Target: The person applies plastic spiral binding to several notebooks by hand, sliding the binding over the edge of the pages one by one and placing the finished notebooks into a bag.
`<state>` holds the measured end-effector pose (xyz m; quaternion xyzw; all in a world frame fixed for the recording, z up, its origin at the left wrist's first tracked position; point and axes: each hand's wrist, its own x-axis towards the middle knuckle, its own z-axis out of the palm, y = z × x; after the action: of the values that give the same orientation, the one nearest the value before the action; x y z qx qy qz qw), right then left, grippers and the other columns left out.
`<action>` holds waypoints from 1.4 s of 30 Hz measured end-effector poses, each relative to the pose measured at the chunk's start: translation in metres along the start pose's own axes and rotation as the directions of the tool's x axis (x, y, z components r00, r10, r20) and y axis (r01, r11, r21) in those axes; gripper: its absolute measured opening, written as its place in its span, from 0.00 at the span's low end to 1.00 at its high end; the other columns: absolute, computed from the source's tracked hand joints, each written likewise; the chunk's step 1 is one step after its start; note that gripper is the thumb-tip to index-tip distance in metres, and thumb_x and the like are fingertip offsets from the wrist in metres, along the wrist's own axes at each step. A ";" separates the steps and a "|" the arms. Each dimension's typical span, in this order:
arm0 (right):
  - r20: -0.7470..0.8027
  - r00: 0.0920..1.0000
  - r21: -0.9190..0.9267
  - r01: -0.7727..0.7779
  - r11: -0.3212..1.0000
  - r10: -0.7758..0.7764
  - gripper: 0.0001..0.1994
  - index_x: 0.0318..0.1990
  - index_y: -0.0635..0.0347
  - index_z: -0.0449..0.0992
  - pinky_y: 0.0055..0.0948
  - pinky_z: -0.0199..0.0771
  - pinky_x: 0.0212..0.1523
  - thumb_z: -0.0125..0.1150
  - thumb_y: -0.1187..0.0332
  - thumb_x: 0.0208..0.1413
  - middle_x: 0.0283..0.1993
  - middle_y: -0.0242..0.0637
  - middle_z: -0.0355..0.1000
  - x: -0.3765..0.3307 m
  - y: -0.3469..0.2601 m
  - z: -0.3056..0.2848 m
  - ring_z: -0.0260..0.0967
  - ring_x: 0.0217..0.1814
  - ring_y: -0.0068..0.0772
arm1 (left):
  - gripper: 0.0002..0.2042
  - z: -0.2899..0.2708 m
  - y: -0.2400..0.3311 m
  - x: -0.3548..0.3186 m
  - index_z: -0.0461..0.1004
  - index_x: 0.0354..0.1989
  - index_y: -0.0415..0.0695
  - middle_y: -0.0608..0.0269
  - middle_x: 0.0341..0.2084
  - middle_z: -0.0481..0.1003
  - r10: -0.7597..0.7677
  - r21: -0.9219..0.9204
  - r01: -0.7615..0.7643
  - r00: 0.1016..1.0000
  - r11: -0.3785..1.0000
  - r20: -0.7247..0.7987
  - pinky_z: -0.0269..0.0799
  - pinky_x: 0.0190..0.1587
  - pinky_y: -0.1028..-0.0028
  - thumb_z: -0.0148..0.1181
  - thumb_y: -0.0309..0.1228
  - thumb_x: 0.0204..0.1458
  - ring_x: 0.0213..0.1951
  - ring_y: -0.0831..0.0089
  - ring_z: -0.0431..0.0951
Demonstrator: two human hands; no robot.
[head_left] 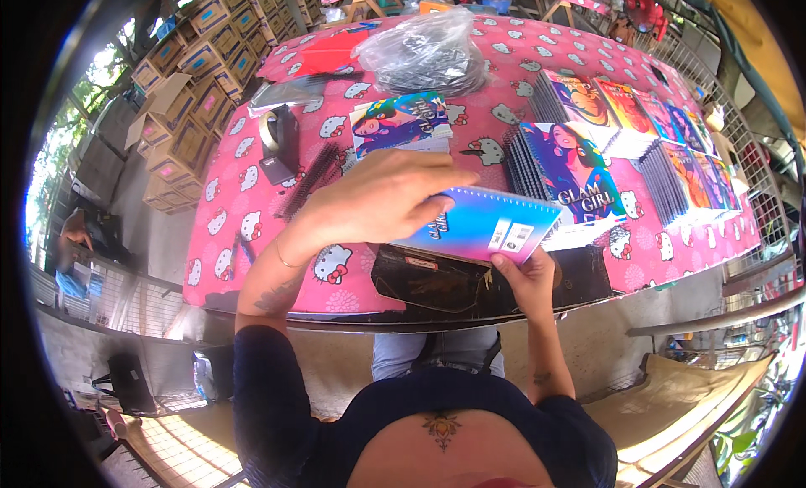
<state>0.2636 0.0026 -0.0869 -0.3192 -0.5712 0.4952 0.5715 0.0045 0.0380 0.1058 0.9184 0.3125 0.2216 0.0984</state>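
While we look down at the pink table (252, 194), we hold one notebook (483, 223) in both hands, just above the table's near edge. Our left hand (378, 198) lies flat over the notebook's left part, fingers curled over its top, gripping it. Our right hand (525, 278) pinches the lower right corner from below, thumb on the back cover. The notebook is tilted, with its wire spine along the top edge, and its cover goes from blue to pink.

Right under the notebook sits a black machine (437, 282) at the table's edge — we see its dark top and a bit of its front.

Beyond our hands, a flat stack of covers (399, 123) with a drawn girl lies near the middle. To the right stand rows of finished notebooks (579, 165), leaning one against the next, and more rows (672, 144) go on toward the far right side. A clear bag (428, 51) full of dark wire coils sits at the far end. A tape holder (279, 139) stands on the left, and a black coil (311, 179) lies just beside it.

Off the table to the left, brown boxes (185, 93) are piled high.
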 end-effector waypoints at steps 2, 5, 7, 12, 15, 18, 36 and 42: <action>-0.056 0.998 -0.005 -0.033 0.999 0.033 0.12 0.50 0.66 0.80 0.24 0.72 0.51 0.69 0.77 0.58 0.45 0.32 0.81 -0.005 0.003 0.004 0.74 0.46 0.19 | 0.17 0.005 0.005 0.005 0.76 0.54 0.40 0.53 0.32 0.75 0.022 0.053 -0.023 0.999 0.998 0.030 0.72 0.35 0.57 0.63 0.27 0.54 0.34 0.52 0.78; -0.095 0.995 0.007 -0.037 0.999 0.037 0.09 0.46 0.66 0.82 0.22 0.72 0.48 0.69 0.77 0.58 0.43 0.31 0.81 -0.004 0.004 0.013 0.73 0.44 0.17 | 0.17 0.005 0.015 0.009 0.77 0.51 0.41 0.57 0.31 0.74 -0.001 0.143 -0.005 0.999 0.990 0.040 0.72 0.34 0.58 0.63 0.26 0.51 0.34 0.54 0.78; -0.109 0.990 0.050 -0.082 0.995 0.087 0.10 0.45 0.66 0.82 0.21 0.71 0.47 0.71 0.75 0.57 0.42 0.30 0.81 -0.004 0.006 0.019 0.73 0.44 0.17 | 0.16 0.004 0.020 0.008 0.77 0.50 0.42 0.58 0.32 0.75 0.001 0.200 -0.009 0.999 0.980 0.039 0.73 0.36 0.58 0.63 0.25 0.50 0.34 0.55 0.78; 0.016 1.000 -0.078 -0.024 0.997 0.025 0.25 0.60 0.63 0.73 0.28 0.71 0.55 0.73 0.71 0.55 0.52 0.40 0.78 -0.003 0.017 0.019 0.73 0.53 0.26 | 0.19 0.018 0.015 -0.019 0.75 0.55 0.43 0.60 0.41 0.78 -0.096 0.272 0.076 0.993 0.959 0.063 0.72 0.51 0.57 0.64 0.28 0.52 0.47 0.57 0.79; 0.116 0.993 -0.052 0.013 0.999 -0.007 0.37 0.72 0.61 0.58 0.35 0.69 0.63 0.71 0.72 0.57 0.63 0.50 0.69 -0.002 0.013 0.022 0.70 0.63 0.38 | 0.27 0.082 0.008 -0.076 0.69 0.64 0.40 0.50 0.58 0.74 -0.116 0.442 0.158 0.986 0.883 -0.119 0.61 0.67 0.56 0.64 0.32 0.55 0.63 0.54 0.71; 0.071 0.997 -0.060 -0.006 0.998 0.010 0.36 0.71 0.61 0.59 0.36 0.68 0.64 0.70 0.72 0.56 0.61 0.50 0.71 -0.004 0.019 0.038 0.70 0.63 0.38 | 0.28 0.116 0.001 -0.105 0.64 0.67 0.36 0.42 0.67 0.65 -0.226 0.260 0.456 0.766 0.851 -0.602 0.50 0.73 0.62 0.59 0.37 0.62 0.72 0.55 0.60; 0.024 0.762 -0.657 0.500 0.564 -0.647 0.35 0.69 0.62 0.62 0.49 0.60 0.64 0.70 0.66 0.55 0.64 0.52 0.63 0.023 -0.019 0.045 0.62 0.65 0.56 | 0.19 0.160 -0.117 -0.132 0.73 0.60 0.43 0.53 0.34 0.73 -0.517 0.032 0.628 0.667 0.777 -0.536 0.73 0.34 0.65 0.59 0.25 0.60 0.33 0.60 0.78; 0.472 0.779 -0.659 0.623 0.421 -0.413 0.14 0.48 0.55 0.81 0.44 0.70 0.51 0.68 0.67 0.54 0.49 0.41 0.74 0.054 -0.041 0.108 0.73 0.51 0.44 | 0.13 0.098 -0.024 -0.119 0.81 0.50 0.40 0.62 0.29 0.75 -0.543 -0.354 0.413 0.593 0.839 -0.594 0.65 0.27 0.74 0.63 0.22 0.57 0.24 0.76 0.71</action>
<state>0.1597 0.0189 -0.0145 -0.2810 -0.8615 0.0229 0.4223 -0.0460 -0.0208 -0.0295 0.6423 0.5406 0.5307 0.1163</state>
